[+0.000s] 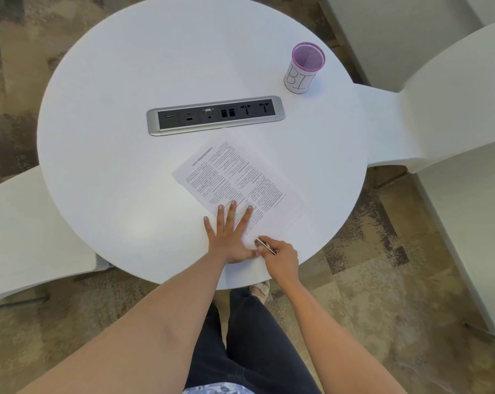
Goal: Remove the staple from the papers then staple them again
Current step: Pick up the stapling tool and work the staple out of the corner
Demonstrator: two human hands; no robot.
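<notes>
Papers [240,177] flat, white, beside metal tool [265,246]

Metal tool [266,246] half-hidden inside right hand [282,258]

Scene is brightly, evenly lit by soft diffuse light. A faint sheen is seen on the near-left part of the bench [112,155]. Only weak shadows are cast on it. Beyond the bench rim, wide-angle bending is noted. Print on the papers [240,172] is blurred.
</notes>
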